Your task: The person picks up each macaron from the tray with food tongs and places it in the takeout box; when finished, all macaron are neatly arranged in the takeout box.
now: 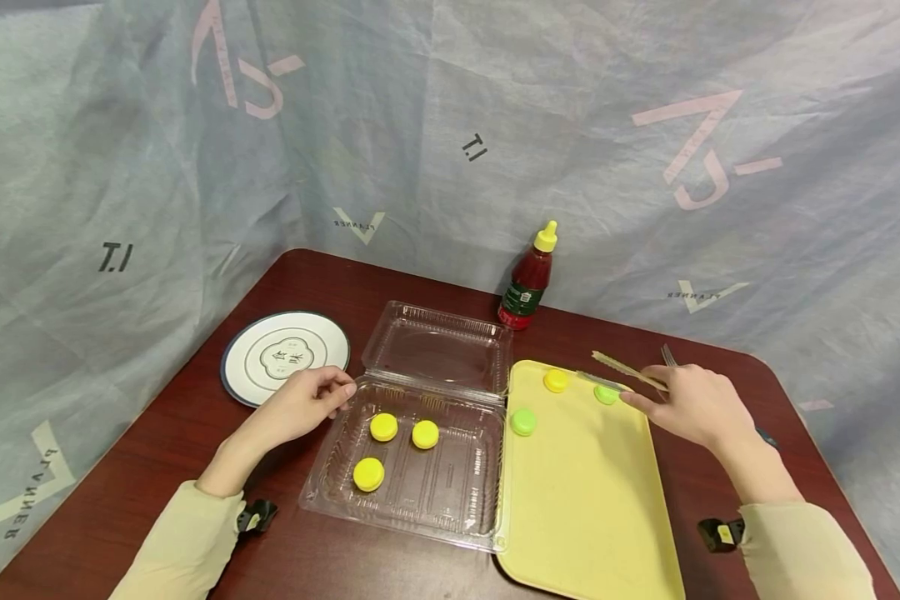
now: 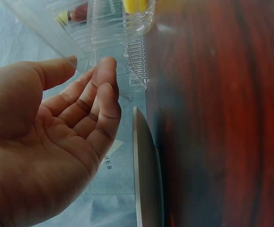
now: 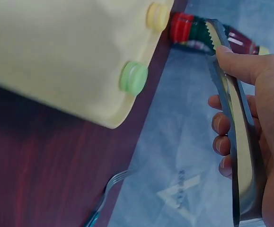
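Note:
My right hand (image 1: 693,404) grips metal serrated tongs (image 3: 238,127) around their arms, thumb on one side and fingers on the other. The tongs' tips stand apart over the far right corner of the yellow tray (image 1: 592,500), near a green macaron (image 1: 607,394). Another green macaron (image 1: 523,422) and a yellow macaron (image 1: 556,381) sit on the tray. My left hand (image 1: 300,404) pinches the left rim of an open clear plastic box (image 1: 435,492) between thumb and fingers, close to the hinge. Three yellow macarons (image 1: 383,427) lie in the box's base; its lid (image 1: 438,350) is folded back.
A white plate (image 1: 251,367) with a blue rim lies left of the box, by my left hand. A red sauce bottle (image 1: 527,283) with a yellow cap stands at the back edge against the grey cloth. A fork (image 3: 109,187) lies right of the tray.

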`<state>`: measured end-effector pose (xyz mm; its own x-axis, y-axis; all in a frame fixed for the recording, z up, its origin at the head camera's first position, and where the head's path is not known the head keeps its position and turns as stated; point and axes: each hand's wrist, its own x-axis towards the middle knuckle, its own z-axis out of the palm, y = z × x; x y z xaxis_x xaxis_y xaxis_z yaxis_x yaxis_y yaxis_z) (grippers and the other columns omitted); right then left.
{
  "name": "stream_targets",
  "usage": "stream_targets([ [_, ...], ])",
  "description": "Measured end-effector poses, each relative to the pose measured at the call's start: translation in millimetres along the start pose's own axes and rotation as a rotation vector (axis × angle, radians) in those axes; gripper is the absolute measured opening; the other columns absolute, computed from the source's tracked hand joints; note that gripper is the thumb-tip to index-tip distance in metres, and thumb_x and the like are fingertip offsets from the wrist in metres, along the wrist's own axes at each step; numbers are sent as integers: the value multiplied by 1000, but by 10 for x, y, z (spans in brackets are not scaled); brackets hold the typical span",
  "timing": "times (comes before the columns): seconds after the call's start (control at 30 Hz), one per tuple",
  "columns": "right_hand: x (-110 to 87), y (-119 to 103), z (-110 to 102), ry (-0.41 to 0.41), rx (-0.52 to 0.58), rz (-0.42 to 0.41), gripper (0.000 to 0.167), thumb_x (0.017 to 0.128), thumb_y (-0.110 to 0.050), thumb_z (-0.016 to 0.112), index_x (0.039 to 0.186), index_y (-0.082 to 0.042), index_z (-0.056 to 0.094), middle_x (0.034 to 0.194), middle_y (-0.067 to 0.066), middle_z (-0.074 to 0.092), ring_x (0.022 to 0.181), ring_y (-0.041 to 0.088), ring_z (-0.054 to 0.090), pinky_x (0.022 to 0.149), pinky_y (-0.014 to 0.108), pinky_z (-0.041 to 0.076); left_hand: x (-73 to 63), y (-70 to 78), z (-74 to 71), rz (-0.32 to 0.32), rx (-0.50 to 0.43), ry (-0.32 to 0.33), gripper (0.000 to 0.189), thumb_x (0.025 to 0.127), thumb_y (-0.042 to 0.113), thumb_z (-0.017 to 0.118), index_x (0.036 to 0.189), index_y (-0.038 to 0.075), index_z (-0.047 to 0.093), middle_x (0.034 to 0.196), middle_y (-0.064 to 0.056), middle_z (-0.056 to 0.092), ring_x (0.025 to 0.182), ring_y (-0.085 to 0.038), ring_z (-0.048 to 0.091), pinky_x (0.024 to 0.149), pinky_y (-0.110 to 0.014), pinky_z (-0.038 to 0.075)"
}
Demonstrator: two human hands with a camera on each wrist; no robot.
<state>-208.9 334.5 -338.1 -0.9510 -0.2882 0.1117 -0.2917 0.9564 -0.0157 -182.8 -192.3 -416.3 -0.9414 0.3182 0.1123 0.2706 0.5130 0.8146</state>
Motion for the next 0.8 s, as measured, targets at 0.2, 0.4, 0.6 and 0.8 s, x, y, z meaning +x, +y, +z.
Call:
stream_targets([
  [0.2, -67, 168, 84, -4, -2, 24, 64, 86, -64, 67, 115, -7, 73, 78, -2, 69, 69, 22, 63, 57, 48, 48, -5, 6, -5, -3, -3, -3, 13, 101, 10, 59, 101, -1, 66, 74, 0, 63, 68, -25, 63, 64, -28, 52],
  [0.4, -116, 289, 181, -19, -7, 40, 63, 86, -64, 66, 114, -8, 73, 77, -1, 68, 71, 27, 64, 61, 54, 49, -5, 7, -6, -1, 2, -3, 14, 101, 10, 59, 102, -1, 66, 74, 0, 63, 68, -25, 63, 64, -28, 52],
  [0.6, -144, 352, 279, -56, -10, 55, 64, 88, -61, 67, 117, -5, 71, 94, 11, 73, 80, 34, 67, 65, 58, 50, -2, -3, -1, 2, -4, -2, 14, 101, 11, 59, 102, -1, 66, 74, 0, 63, 67, -27, 63, 64, -28, 51],
  [0.8, -167, 386, 339, -75, -7, 70, 66, 87, -63, 66, 117, -4, 72, 99, 14, 73, 82, 36, 68, 65, 59, 50, 3, -10, 4, 8, -3, -3, 14, 101, 11, 59, 102, -2, 66, 74, 0, 63, 67, -28, 63, 64, -28, 52],
])
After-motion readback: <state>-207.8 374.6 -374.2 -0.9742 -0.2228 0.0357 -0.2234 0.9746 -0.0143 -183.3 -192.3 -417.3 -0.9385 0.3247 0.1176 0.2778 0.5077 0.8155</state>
